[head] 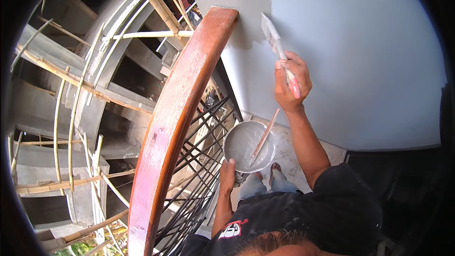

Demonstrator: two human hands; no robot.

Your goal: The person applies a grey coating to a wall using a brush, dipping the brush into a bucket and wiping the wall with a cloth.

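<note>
In the head view my right hand [292,78] grips a paintbrush [280,48] with a pale, paint-stained handle and a red end. Its bristles are at the edge of a grey painted patch on the light blue wall [355,60]; whether they touch it I cannot tell. Lower down, my left hand [228,174] holds the rim of a round container [273,156] of grey paint, its thumb over the edge and a rag-like cloth beneath. A flat wooden stick [265,137] leans in the paint. The grey patch [249,0] surrounds the wall end of the handrail.
A glossy wooden handrail [174,113] runs down left of my hands, above black metal balusters [202,145]. Beyond it are bamboo scaffolding poles [89,87] and unfinished concrete structures, apparently lower down. Pale floor tiles [289,145] lie around my feet; a dark panel stands at the lower right.
</note>
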